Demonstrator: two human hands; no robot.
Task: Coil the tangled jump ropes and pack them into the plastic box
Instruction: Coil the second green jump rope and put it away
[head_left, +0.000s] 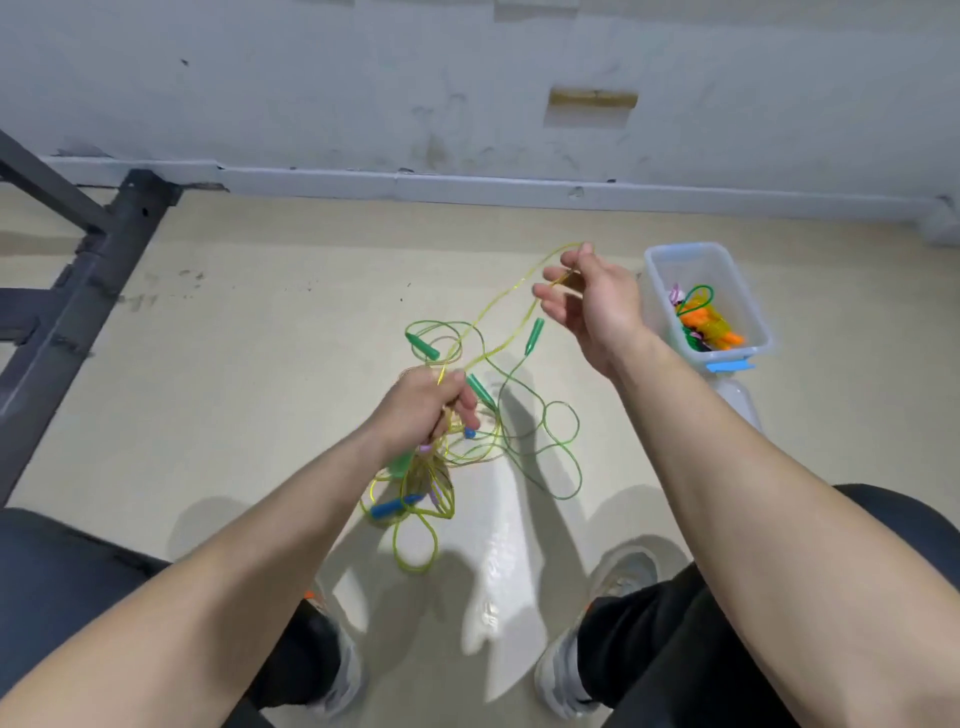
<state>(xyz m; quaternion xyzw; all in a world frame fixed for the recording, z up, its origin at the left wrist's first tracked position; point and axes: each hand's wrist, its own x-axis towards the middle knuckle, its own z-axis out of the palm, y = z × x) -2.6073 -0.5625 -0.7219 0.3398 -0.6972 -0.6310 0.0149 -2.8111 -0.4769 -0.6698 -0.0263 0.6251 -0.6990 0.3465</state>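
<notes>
Nothing readable for you here: no text, brand, number or sign. The blue tab (730, 366) on the plastic box (655, 260), just right of your right hand (597, 301), is too small and blurred to read. The tan patch (594, 98) on the wall (311, 78), beyond that hand, carries no legible marks.

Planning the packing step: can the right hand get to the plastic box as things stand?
Probably yes: the open plastic box stands beside the right hand, nothing between them, though it pinches a yellow rope.
</notes>
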